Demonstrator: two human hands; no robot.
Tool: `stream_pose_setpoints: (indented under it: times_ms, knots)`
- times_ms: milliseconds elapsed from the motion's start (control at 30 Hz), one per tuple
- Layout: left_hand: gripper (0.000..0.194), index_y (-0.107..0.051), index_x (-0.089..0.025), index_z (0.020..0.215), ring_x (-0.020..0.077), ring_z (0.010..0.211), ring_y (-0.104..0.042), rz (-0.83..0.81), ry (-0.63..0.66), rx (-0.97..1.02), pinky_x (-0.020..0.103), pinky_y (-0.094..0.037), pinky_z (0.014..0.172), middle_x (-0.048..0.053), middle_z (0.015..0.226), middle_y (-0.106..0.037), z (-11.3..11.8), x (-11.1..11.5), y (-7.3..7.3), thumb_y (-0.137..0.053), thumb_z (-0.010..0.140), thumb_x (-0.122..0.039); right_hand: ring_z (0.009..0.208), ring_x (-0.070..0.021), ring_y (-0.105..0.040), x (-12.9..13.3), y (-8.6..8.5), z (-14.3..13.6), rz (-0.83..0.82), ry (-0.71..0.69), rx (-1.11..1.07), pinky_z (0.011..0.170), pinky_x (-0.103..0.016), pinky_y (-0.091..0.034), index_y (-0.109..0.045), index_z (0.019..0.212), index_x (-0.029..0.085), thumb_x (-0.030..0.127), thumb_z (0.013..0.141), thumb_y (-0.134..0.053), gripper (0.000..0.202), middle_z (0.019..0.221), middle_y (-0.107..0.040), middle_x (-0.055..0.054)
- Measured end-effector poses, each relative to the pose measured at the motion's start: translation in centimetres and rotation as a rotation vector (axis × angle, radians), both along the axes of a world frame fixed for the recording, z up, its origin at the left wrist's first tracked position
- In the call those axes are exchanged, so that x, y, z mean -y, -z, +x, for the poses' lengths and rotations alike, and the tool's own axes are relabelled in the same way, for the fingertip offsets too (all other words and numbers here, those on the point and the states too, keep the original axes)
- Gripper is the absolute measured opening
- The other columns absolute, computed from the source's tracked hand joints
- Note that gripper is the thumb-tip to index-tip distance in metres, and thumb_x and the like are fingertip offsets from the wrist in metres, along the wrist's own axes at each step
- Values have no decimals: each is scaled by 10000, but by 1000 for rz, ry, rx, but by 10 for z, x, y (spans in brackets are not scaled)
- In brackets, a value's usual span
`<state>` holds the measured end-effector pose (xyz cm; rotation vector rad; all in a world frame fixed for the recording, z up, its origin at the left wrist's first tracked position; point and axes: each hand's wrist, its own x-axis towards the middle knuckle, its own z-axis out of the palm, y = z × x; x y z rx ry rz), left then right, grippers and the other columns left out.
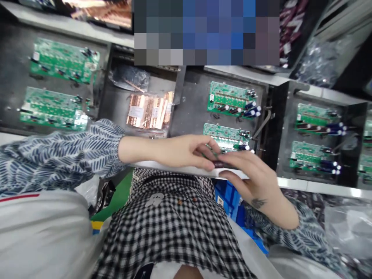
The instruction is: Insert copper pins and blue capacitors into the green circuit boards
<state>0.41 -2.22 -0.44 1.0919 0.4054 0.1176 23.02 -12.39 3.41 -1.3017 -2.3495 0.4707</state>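
My left hand (202,151) reaches across the near edge of a green circuit board (223,133), its fingers curled and its thumb against a small dark maroon capacitor (218,164). From the other side comes my right hand (252,166), with fingers and thumb around the same part. The fingertips of both hands almost meet there. The hands hide the board's lower left part. Blue capacitors (244,147) stand at its right end. Just behind lies a second circuit board (232,99), fitted with maroon and blue capacitors.
More circuit boards lie in dark trays at left (62,62) and right (315,155). Plastic bags of copper-coloured strips (149,110) sit left of the middle tray. A metal lever (263,124) stands at that tray's right. Blue crates (229,197) are under the white table edge (314,186).
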Motion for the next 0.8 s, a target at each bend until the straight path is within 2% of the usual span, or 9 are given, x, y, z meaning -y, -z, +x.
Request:
stream_pose_setpoints:
  times_ms: [100,167,267,333,400,533,600,700,800]
  knots:
    - [288,-559,-166,1196,142,964,-720,206,-34,-43,296,-583,885,66,1110,-724,-39,6,-10,-669,932,-201,894,-192,-708,-35,-2,-14,-108,-192,-46,802,-343,-556,-649,1235,288,241,1013,-593,233,1005,-760,-25]
    - [285,-582,-178,1236,172,1021,-715,561,-161,-184,340,-588,931,73,1167,-715,-75,12,-14,-635,965,-251,953,-210,-712,-62,3,-10,-91,-122,24,850,-368,-547,-672,1156,293,292,1008,-608,161,1035,-769,-23]
    - [273,-631,-212,1256,245,1266,-622,1104,-542,-609,456,-503,1122,53,1239,-694,-133,31,-7,-562,1015,-321,1045,-276,-700,-102,19,8,4,86,235,900,-436,-507,-694,1123,265,423,1030,-546,235,1104,-767,-73]
    - [331,-620,-212,1301,308,1381,-534,1249,-759,-931,531,-441,1186,59,1346,-650,-166,48,5,-534,1020,-365,1057,-318,-692,-121,33,19,13,157,383,887,-462,-470,-703,1128,208,471,1050,-472,358,1108,-760,-137]
    - [432,-585,-195,1361,375,1409,-499,1236,-818,-1152,588,-418,1189,79,1463,-576,-188,64,18,-542,992,-416,1030,-328,-686,-133,46,25,-23,190,478,865,-458,-438,-700,1134,172,480,1060,-431,415,1097,-754,-174]
    - [486,-610,-225,1347,357,1283,-612,1130,-758,-1213,522,-481,1117,52,1388,-642,-202,77,30,-510,965,-508,973,-307,-668,-138,56,25,-73,185,524,837,-430,-402,-681,1155,207,449,1071,-410,373,1080,-753,-148]
    - [452,-672,-234,1250,287,991,-724,1157,-775,-1233,445,-580,931,35,1172,-737,-199,75,29,-541,943,-540,951,-293,-661,-138,54,22,-71,173,535,830,-420,-394,-681,1148,225,423,1076,-400,350,1057,-755,-130]
    - [388,-703,-239,1165,199,688,-689,1197,-716,-1217,351,-593,717,0,949,-761,-188,69,24,-547,961,-530,926,-282,-657,-138,51,20,-65,174,573,824,-412,-388,-688,1133,213,413,1071,-435,329,1020,-755,-121]
    - [311,-688,-217,1175,193,805,-734,1256,-605,-1009,314,-615,789,7,1039,-775,-168,67,24,-546,1008,-437,930,-290,-655,-137,50,17,-54,195,613,825,-421,-379,-695,1133,194,414,1064,-460,329,1028,-753,-128]
